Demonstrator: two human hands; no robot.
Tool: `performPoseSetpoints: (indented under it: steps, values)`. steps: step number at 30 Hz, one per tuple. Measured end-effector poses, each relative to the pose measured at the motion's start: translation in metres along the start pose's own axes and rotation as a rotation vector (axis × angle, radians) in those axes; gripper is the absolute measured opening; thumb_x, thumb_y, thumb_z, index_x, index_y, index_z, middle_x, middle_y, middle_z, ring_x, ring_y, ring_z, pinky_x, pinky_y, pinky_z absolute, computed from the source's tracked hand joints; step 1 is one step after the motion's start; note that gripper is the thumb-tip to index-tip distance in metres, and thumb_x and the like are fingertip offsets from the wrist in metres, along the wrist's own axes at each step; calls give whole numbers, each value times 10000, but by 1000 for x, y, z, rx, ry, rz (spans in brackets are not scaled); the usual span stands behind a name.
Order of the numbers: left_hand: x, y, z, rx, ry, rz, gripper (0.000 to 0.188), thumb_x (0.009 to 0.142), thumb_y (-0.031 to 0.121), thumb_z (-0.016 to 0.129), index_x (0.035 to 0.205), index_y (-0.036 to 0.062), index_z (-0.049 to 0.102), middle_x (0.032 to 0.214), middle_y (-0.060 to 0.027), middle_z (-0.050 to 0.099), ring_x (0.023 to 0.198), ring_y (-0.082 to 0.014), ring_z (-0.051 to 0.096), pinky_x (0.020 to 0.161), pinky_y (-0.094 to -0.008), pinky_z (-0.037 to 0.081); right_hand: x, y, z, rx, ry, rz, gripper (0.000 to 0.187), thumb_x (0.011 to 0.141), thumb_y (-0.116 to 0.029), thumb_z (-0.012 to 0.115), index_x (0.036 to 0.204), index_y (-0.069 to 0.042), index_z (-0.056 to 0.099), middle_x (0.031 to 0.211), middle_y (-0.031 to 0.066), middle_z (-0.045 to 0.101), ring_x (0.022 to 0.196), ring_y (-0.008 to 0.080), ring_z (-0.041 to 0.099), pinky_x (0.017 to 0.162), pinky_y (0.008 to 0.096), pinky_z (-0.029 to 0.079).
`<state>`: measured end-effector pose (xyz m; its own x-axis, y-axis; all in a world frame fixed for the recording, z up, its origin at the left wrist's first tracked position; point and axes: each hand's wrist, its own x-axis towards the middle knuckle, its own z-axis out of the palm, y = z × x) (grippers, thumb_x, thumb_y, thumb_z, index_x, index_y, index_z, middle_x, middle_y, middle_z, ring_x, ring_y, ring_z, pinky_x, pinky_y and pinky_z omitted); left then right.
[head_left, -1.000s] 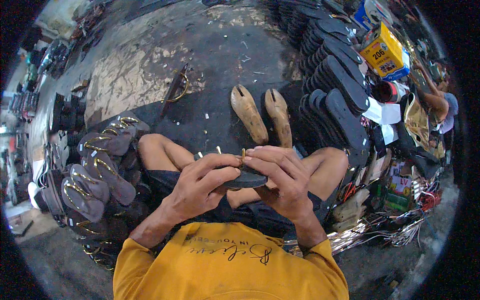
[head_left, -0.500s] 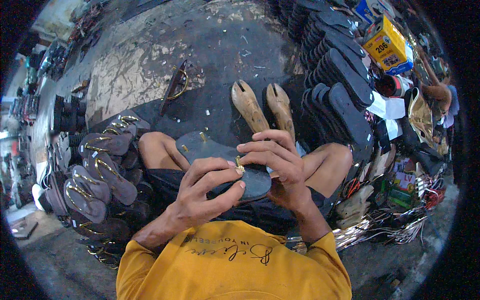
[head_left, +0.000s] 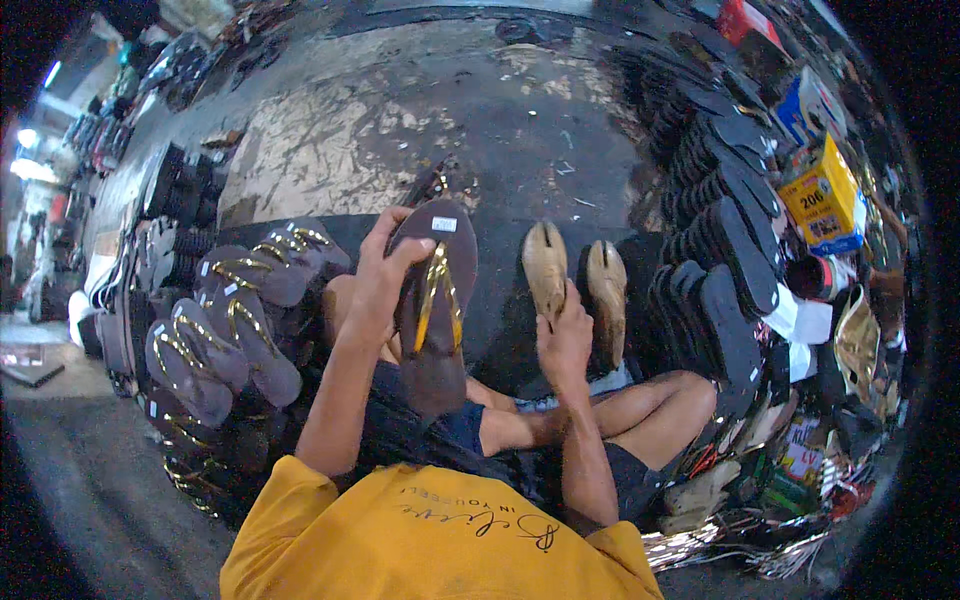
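Note:
A dark brown flip-flop (head_left: 433, 370) with a shiny gold strap and a small white label faces up in my left hand (head_left: 382, 270). My thumb lies over its toe end beside the strap, and the fingers wrap the left edge. My right hand (head_left: 566, 338) is closed round the narrow lower end of a wooden foot form (head_left: 545, 265), slotted at the toe. A second wooden foot form (head_left: 607, 290) stands just to the right of it, apart from my hand.
Gold-strapped flip-flops (head_left: 265, 350) lie heaped at my left. Stacked dark soles (head_left: 715, 320) line the right side, with a yellow and blue box (head_left: 822, 195) and white paper (head_left: 797, 318) beyond. Loose strips (head_left: 740, 550) spread at the lower right.
The flip-flop has been turned from underside to strap side and raised in my left hand. My right hand has left it and taken hold of the left wooden foot form. The view has shifted.

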<state>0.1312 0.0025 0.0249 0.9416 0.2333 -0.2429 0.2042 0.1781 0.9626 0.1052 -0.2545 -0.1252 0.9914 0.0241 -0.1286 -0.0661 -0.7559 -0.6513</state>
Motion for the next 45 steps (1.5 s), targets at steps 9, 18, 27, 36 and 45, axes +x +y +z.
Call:
performPoseSetpoints:
  steps: [9, 18, 27, 36, 45]
  values:
    - [47, -32, -32, -611, -27, 40, 619, 1012, 107, 546, 1612, 174, 411, 1432, -260, 622, 1326, -441, 636, 1066, -658, 569, -89, -55, -110, 677, -97, -215, 709, 902, -174, 739, 1557, -15, 518, 1567, 220, 559, 1421, 370, 568, 1180, 452, 467]
    - [-13, -30, 26, -549, -204, 19, 669, 1028, 76, 605, 1647, 196, 382, 1393, -234, 636, 1260, -395, 680, 1005, -547, 620, -121, -106, -93, 911, -115, -57, 713, 903, -66, 741, 1578, -49, 509, 1448, 197, 632, 1256, 343, 660, 1102, 459, 517]
    - [-30, -45, 46, -537, -202, 15, 727, 1011, 250, 753, 1637, 206, 385, 1462, -205, 597, 1319, -367, 643, 1068, -499, 585, -113, -89, -41, 1039, -10, -130, 711, 934, -93, 731, 1596, -21, 481, 1678, 235, 406, 1466, 387, 476, 1250, 488, 366]
    - [-119, -86, 8, -533, -87, -709, 731, 982, 586, 657, 1503, 84, 547, 1368, -157, 674, 1244, -290, 664, 1114, -458, 516, -120, -69, -64, 707, -361, -289, 567, 1009, -207, 706, 1535, -58, 555, 1575, 176, 462, 1436, 314, 511, 1163, 458, 463]
    - [-204, -31, -6, -681, -111, -809, 791, 926, 599, 669, 1482, 46, 561, 1350, -166, 687, 1187, -286, 689, 1077, -436, 535, -192, -55, -74, 1141, -581, 395, 436, 1176, -409, 444, 1001, -83, 674, 907, 14, 655, 831, 116, 591, 741, 292, 497]
